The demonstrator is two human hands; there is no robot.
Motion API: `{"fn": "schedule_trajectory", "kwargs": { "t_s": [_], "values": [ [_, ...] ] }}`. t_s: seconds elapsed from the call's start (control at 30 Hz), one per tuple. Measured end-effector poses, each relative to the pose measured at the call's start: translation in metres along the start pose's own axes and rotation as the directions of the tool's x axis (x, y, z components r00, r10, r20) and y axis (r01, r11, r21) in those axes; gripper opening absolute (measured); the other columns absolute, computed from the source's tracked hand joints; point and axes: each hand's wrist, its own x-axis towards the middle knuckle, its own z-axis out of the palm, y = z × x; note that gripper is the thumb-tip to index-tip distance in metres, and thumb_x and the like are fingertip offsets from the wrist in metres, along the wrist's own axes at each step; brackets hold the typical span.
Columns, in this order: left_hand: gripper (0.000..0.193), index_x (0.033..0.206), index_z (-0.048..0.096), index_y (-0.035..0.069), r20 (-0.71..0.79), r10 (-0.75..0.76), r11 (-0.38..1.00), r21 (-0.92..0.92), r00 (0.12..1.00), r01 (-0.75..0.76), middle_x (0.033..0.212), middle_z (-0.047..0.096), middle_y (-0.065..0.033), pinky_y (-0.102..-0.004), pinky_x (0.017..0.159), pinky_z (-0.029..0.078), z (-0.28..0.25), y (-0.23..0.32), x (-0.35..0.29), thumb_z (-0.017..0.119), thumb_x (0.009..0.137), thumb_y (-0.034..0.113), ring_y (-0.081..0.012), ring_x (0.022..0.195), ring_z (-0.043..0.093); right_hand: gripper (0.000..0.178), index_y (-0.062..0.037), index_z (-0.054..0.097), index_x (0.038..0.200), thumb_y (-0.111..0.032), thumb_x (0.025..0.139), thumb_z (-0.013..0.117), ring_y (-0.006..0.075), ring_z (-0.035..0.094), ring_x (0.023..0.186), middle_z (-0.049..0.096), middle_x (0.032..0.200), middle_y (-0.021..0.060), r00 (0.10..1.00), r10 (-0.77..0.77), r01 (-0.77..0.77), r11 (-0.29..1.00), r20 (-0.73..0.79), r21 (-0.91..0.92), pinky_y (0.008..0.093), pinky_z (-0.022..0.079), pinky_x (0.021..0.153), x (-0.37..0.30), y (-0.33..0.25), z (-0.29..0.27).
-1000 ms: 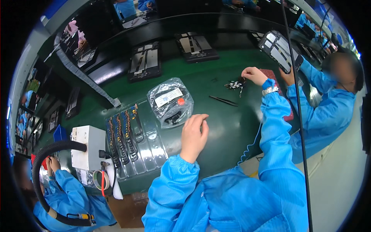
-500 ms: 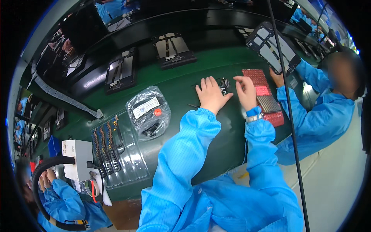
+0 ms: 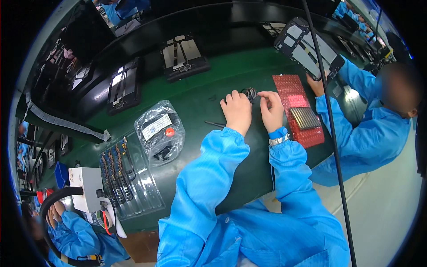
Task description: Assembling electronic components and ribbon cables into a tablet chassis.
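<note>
A small bundle of coiled black cables (image 3: 250, 94) lies on the green tabletop just beyond my hands. My left hand (image 3: 237, 111) is palm down at its left edge, fingers somewhat apart and slightly bent; its thumb is hidden. From the right, my right hand (image 3: 271, 109) reaches the bundle with thumb and forefinger brought toward each other at a black cable end, too small to make out well. A thin dark rod (image 3: 215, 123) lies left of my left wrist. On red bubble wrap (image 3: 312, 139) to the right sits a flat stack of slim metallic strips (image 3: 305, 118).
A clear plastic bag (image 3: 149, 147) with a white label lies left, beside a clear tray (image 3: 151, 196) of cables. A white box (image 3: 86, 191) with a black hose stands beyond. Panel assemblies (image 3: 184, 55) line the back. A co-worker (image 3: 360, 138) holds another panel (image 3: 307, 46). A black cord (image 3: 333, 133) hangs in front.
My right hand has moved left to the cable bundle. My left hand's thumb was spread out and is now out of sight. The view has shifted slightly.
</note>
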Motion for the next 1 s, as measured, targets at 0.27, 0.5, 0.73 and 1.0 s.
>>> {"fn": "schedule_trajectory", "kwargs": {
  "t_s": [0.27,0.5,0.73,1.0],
  "values": [
    [0.012,0.082,0.064,0.006,-0.127,0.110,0.991,0.085,0.986,-0.099,0.084,0.055,-0.0053,-0.0399,0.076,0.043,-0.002,-0.010,0.001,0.059,0.072,0.011,-0.0225,0.083,0.055,0.015,-0.0044,0.063,0.090,0.001,0.080,0.054,0.0151,0.054,0.066,0.058,0.087,0.0072,0.999,0.020,-0.020,1.000,-0.038,-0.011,0.0262,0.044,0.058,0.001,-0.001,-0.006],
    [0.008,0.069,0.064,0.010,-0.113,0.221,0.972,0.102,0.969,-0.210,0.076,0.057,-0.0046,-0.0432,0.083,0.040,0.001,-0.006,-0.001,0.056,0.071,0.011,-0.0215,0.080,0.057,0.014,-0.0046,0.063,0.090,0.001,0.080,0.054,0.0145,0.054,0.065,0.058,0.087,0.0066,1.000,0.022,-0.022,1.000,-0.009,-0.016,0.0260,0.044,0.058,-0.002,-0.001,-0.009],
    [0.010,0.065,0.063,0.010,-0.087,0.299,0.954,0.040,0.950,-0.296,0.071,0.057,-0.0037,-0.0383,0.078,0.040,-0.016,0.015,-0.034,0.055,0.070,0.010,-0.0188,0.075,0.058,0.013,-0.0010,0.061,0.087,0.006,0.079,0.053,0.0208,0.057,0.080,0.058,0.086,0.0090,0.999,0.051,-0.052,0.994,0.013,0.099,0.0273,0.044,0.069,-0.086,-0.049,-0.064],
    [0.007,0.066,0.061,0.010,-0.032,0.445,0.892,-0.074,0.895,-0.446,0.072,0.055,-0.0036,-0.0367,0.079,0.040,-0.048,0.049,-0.123,0.054,0.069,0.010,-0.0181,0.076,0.056,0.032,-0.0073,0.044,0.116,-0.014,0.087,0.056,0.0172,0.042,0.108,0.044,0.117,0.0075,0.586,0.792,-0.648,0.586,-0.173,0.487,0.0305,0.036,0.086,-0.247,-0.082,-0.110]
  ]
}}
